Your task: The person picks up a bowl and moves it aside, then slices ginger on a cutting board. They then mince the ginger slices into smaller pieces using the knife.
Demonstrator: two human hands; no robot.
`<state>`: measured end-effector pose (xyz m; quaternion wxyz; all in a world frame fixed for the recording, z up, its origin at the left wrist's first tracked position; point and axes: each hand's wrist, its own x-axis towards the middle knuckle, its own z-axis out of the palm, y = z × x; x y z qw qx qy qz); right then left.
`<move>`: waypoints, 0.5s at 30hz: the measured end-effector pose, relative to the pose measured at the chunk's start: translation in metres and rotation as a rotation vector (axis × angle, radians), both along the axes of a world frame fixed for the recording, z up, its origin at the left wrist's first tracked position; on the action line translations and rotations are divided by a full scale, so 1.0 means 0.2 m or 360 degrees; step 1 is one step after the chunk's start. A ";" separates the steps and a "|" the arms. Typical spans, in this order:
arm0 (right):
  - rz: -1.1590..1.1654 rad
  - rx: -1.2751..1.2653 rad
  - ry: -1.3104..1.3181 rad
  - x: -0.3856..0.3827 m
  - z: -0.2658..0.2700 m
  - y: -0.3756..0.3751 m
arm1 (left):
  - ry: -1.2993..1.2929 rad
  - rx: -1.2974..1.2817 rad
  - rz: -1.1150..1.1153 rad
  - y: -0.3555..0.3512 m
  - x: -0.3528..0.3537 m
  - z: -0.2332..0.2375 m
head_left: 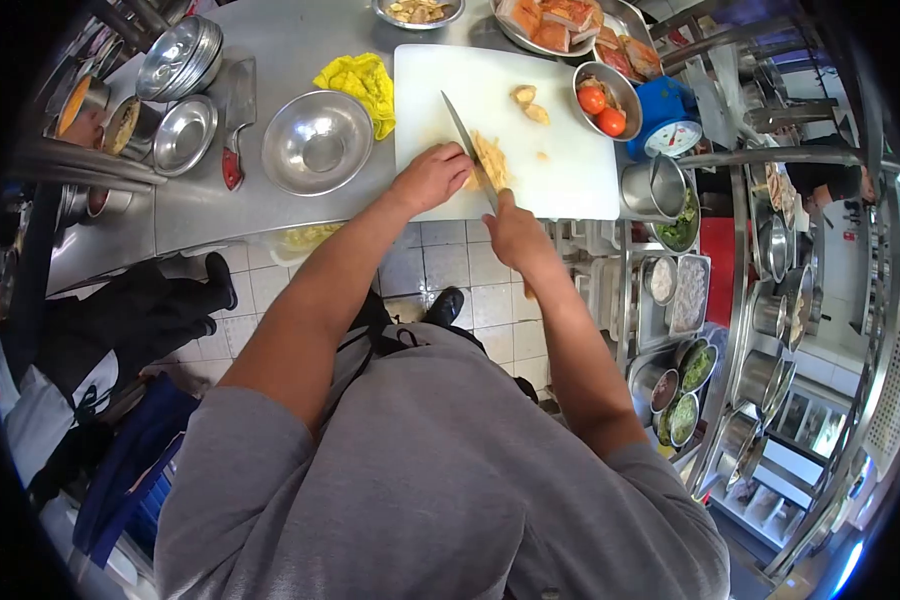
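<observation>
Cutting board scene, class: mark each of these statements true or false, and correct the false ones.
1. The right hand holds the knife. True.
2. The cutting board is green. False: it is white.
3. The big steel bowl left of the board is full of rice. False: it is empty.
4. Red tomatoes lie in a small bowl beside the board. True.
5. The left hand holds a spoon. False: it presses on the pale food strips on the board.
</observation>
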<state>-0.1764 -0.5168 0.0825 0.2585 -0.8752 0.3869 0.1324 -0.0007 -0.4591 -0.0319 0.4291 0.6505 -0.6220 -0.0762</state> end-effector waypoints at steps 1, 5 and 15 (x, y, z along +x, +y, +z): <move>0.0021 -0.0003 -0.0015 0.00 -0.06 -0.02 | -0.0015 -0.0003 0.0021 -0.01 0.03 0.00; 0.0002 0.0022 -0.0133 -0.01 -0.18 -0.04 | -0.0037 -0.0058 -0.0043 -0.01 0.01 -0.03; -0.0044 0.0092 -0.0084 0.02 -0.06 -0.02 | 0.0002 -0.0062 -0.0051 0.00 0.01 -0.01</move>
